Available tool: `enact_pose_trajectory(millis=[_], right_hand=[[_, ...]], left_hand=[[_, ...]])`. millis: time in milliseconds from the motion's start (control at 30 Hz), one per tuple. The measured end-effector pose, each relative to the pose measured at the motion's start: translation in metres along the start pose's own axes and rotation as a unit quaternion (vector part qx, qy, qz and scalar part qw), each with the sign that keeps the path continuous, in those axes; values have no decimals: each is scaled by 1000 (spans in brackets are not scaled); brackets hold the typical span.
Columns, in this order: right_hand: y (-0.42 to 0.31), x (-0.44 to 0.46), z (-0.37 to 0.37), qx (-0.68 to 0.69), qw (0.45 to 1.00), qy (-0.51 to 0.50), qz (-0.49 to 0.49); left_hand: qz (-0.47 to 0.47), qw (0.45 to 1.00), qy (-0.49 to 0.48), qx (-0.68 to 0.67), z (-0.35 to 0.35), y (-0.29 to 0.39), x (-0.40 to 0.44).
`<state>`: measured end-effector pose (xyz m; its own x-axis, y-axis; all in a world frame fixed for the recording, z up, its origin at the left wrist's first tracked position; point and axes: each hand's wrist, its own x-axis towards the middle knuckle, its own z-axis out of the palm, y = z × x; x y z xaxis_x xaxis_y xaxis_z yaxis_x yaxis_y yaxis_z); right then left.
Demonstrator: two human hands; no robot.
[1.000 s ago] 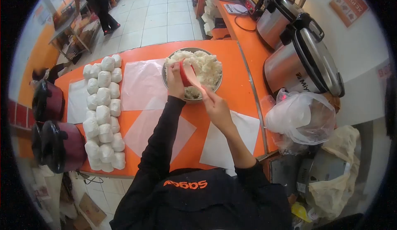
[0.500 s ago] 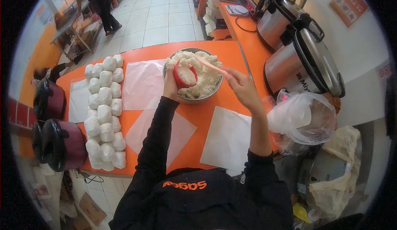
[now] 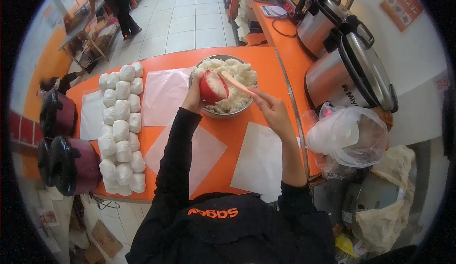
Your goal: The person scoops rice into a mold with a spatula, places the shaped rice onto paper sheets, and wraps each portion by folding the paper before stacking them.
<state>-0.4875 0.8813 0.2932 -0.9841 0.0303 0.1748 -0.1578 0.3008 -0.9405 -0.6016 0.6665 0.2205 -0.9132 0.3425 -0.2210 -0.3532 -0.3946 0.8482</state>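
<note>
My left hand is closed around a red bowl with white rice in it, tilted over the near left side of a large metal bowl. Cooked rice is heaped in that metal bowl. A pale pinkish rice paddle is gripped in my right hand; its blade reaches to the rim of the red bowl. Under and beside my left forearm lies a sheet of pale wrapping paper. Another white sheet lies below my right hand.
White wrapped bundles are stacked on the orange table's left side. Dark red rice cookers stand by its left edge. Large steel cookers and a plastic bag are on the right. A person stands at the back left.
The paddle's blade has moved left and down from the heaped rice to the red bowl. My right hand has come slightly lower, and the red bowl is turned a little.
</note>
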Motion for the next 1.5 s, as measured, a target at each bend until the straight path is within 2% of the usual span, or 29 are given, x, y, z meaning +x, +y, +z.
enact_pose_trajectory(millis=[100,167,200,300,400,500,600,700,833,933,1000,1133,1233,1300,1333,1400,1433,1500], right_hand=[[15,-12,20,-71,995,-27,-60],[-1,-10,15,-117,992,-37,-1],[-1,-6,13,-112,993,-32,0],[13,4,-11,-42,997,10,-57],[-5,-2,-43,-312,948,-61,4],[-5,-11,-35,-403,908,-114,-29],[9,-4,-3,-460,881,-94,-64],[39,5,17,-428,897,-47,-101],[56,-2,17,-452,876,-14,-168],[50,-5,25,-513,832,5,-212],[37,-5,34,-558,793,10,-243],[21,-4,42,-587,760,-4,-279],[-4,-6,37,-612,739,-2,-282],[-27,-9,31,-632,725,18,-273],[-35,-9,28,-634,729,19,-260],[-45,-7,18,-636,735,23,-233],[-44,-5,11,-588,775,36,-229],[-39,0,-6,-484,845,61,-219]], left_hand=[[-21,1000,7,16,0,3,-9],[-36,998,-2,48,0,12,-16],[-43,997,-4,63,-2,14,-18],[87,989,58,102,-4,9,-15],[158,899,138,385,3,18,-35],[205,803,149,540,12,12,-40],[239,697,189,650,34,-1,-43],[286,661,209,662,46,-9,-39],[290,637,206,684,51,-18,-34],[297,639,226,673,52,-23,-30],[284,665,231,651,51,-24,-30],[276,710,231,605,45,-26,-30],[268,825,215,449,40,-28,-35],[264,917,190,232,39,-39,-26],[256,944,173,117,43,-37,-26],[169,974,134,-66,46,-30,-27],[124,973,110,-158,49,-25,-29],[102,969,71,-211,44,-19,-32]])
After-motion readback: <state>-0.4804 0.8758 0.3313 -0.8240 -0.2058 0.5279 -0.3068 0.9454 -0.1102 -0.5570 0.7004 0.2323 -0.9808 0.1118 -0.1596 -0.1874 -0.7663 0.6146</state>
